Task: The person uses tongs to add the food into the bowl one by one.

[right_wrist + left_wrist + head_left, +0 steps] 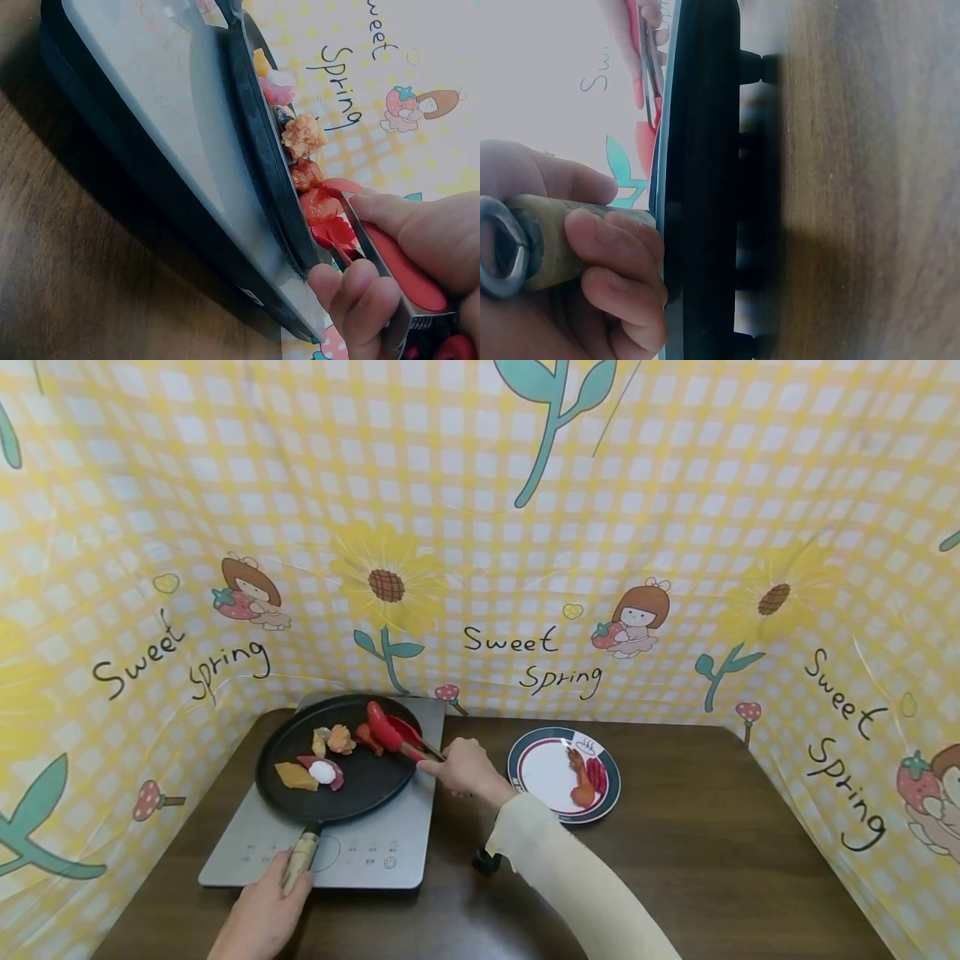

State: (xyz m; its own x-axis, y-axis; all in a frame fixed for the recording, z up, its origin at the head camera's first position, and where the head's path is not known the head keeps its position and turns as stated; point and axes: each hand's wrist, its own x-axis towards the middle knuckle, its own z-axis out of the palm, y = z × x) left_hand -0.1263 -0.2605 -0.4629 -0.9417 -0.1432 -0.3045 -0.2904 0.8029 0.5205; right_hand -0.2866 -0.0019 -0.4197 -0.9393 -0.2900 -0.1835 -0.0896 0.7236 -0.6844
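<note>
My left hand (pixel 264 910) grips the wooden handle (pixel 302 860) of a black frying pan (pixel 360 797). A metal ring at the handle's end shows in the left wrist view. In my right hand (pixel 467 767) is a pair of red-tipped metal tongs (pixel 384 727), reaching over the pan's right side. The right wrist view shows a reddish-brown food piece (pixel 319 205) between the tong tips. Also in the pan lie an orange-brown crumbly piece (pixel 342 740), a yellow-brown flat piece (pixel 297 776) and a purple-and-white piece (pixel 323 772).
Under the pan is a silver induction cooktop (pixel 247 864) with touch markings. To the right, a blue-rimmed plate (pixel 542 777) bears a drumstick-like piece (pixel 581 789) and a red piece (pixel 597 774). Checked yellow cloth (pixel 480 568) hangs behind the brown table (pixel 690 860).
</note>
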